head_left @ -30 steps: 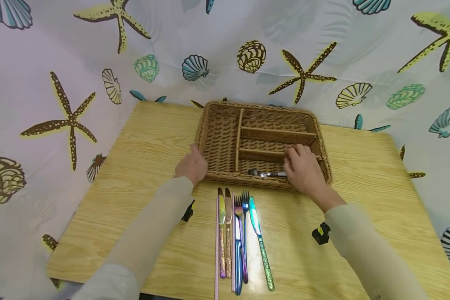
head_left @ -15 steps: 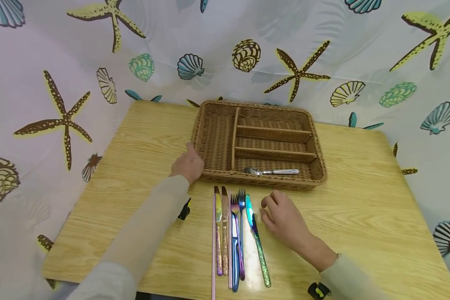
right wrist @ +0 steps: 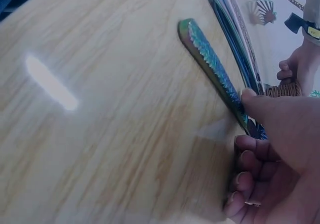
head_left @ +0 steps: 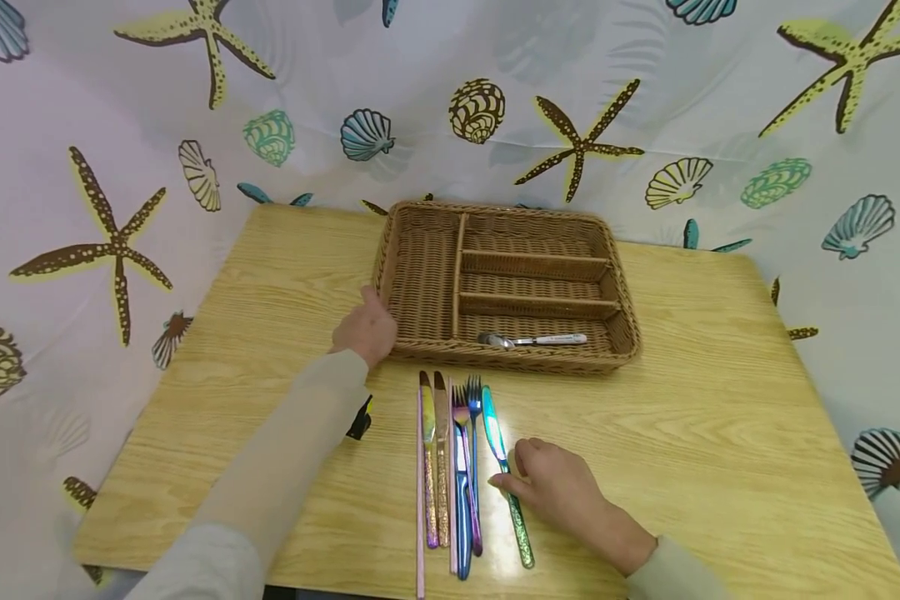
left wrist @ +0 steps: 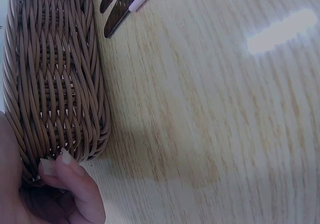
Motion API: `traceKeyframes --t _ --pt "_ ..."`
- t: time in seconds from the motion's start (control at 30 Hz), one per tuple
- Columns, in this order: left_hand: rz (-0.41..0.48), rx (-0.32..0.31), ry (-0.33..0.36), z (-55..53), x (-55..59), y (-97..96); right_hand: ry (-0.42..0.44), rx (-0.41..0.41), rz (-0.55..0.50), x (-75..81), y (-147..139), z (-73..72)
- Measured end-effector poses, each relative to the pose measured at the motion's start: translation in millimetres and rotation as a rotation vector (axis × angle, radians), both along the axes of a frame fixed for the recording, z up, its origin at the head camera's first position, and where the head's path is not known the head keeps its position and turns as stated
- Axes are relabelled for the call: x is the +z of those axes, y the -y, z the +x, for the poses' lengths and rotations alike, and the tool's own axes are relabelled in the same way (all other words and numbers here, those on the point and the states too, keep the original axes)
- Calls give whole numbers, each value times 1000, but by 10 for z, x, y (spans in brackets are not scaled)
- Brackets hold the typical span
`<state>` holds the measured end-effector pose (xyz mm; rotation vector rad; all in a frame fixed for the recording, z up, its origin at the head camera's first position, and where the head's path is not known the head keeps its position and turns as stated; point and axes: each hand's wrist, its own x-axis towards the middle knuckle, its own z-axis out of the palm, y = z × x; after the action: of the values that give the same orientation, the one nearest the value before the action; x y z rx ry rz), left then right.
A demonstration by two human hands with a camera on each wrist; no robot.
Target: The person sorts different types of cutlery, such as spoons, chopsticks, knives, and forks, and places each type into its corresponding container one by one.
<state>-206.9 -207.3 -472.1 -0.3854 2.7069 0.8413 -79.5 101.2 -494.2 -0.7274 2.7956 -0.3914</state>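
My left hand (head_left: 366,327) grips the near left corner of a brown wicker cutlery tray (head_left: 510,358); in the left wrist view its fingertips curl against the woven wall (left wrist: 55,84). A spoon (head_left: 558,339) with a pale handle lies in the tray's nearest right compartment. Beyond its bowl a second spoon bowl may overlap, hard to tell. My right hand (head_left: 566,490) is at a shiny blue-green table knife (head_left: 520,525) on the table. The thumb lies across the knife and the fingers are to its right; in the right wrist view the textured handle (right wrist: 212,67) still lies flat.
Left of the blue-green knife lie two knives with gold handles (head_left: 442,500), two forks (head_left: 474,417), a blue-handled knife (head_left: 462,533) and pink chopsticks (head_left: 420,517). The wooden table (head_left: 720,400) meets a shell-patterned cloth (head_left: 420,67) behind.
My right hand has left the tray's near right compartment and come back toward me and left, down to the blue-green knife. The spoon stays in the tray. My left hand keeps its hold.
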Motion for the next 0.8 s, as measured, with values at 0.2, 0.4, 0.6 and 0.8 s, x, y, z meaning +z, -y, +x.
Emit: traceKeyframes --t 0.2,0.4,0.6,0.8 --pt "7 -9 20 6 -1 22 -3 21 21 38 52 11" --pt "6 -11 17 10 22 4 19 -31 4 66 82 14" --pt "10 -14 14 16 32 -6 -7 -42 12 74 102 17" --pt "-4 -15 6 19 36 -7 18 -62 -9 60 99 10"
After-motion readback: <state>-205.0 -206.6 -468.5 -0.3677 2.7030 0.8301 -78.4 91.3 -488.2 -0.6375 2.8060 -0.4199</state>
